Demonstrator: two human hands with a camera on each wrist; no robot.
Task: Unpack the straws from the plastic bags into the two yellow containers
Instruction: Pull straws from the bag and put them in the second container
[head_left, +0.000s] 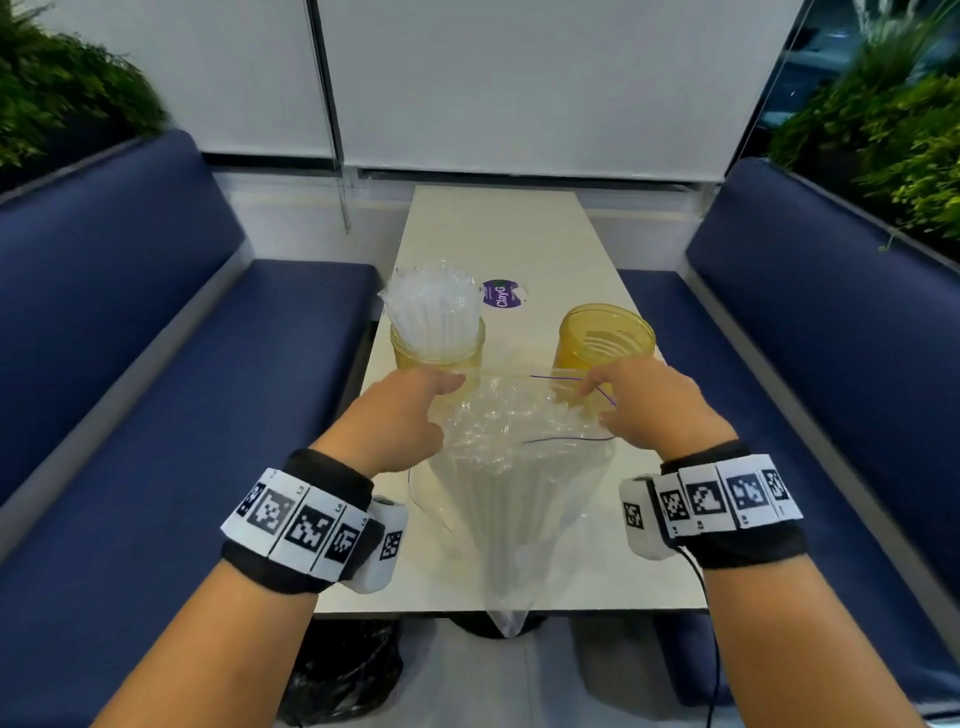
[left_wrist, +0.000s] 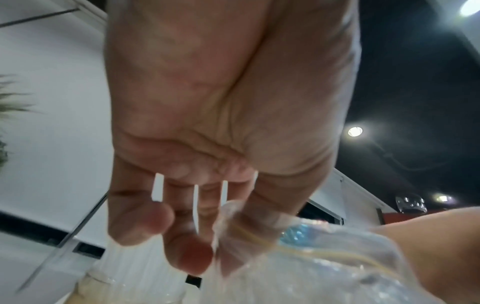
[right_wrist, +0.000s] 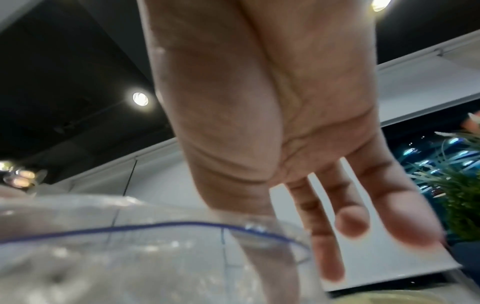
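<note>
A clear bag (head_left: 511, 499) of straws (head_left: 506, 431) stands nearly upright on the near part of the table (head_left: 524, 234), between the two hands. Its long axis runs up and down, the sealed bottom corner hanging just past the near table edge and the open mouth facing up and slightly away from the person. The straw ends show as a crinkled cluster at the mouth, pointing upward.

The left hand (head_left: 402, 415) pinches the left edge of the bag mouth between thumb and fingers; the left wrist view shows plastic gathered against the fingers (left_wrist: 192, 253). The right hand (head_left: 652, 402) grips the right edge of the mouth, where a thin purple line runs along the rim; in the right wrist view the thumb side lies on the plastic while the outer fingers (right_wrist: 350, 222) hang straight and free. The mouth is stretched wide between the hands.

Behind the bag stand two yellow jars. The left jar (head_left: 439, 358) is packed with white straws standing upright and fanning out above its rim. The right jar (head_left: 605, 338) stands just behind the right hand, well apart from the left jar. A purple sticker (head_left: 504, 293) lies on the table beyond them. Blue benches (head_left: 156, 338) flank the table.
</note>
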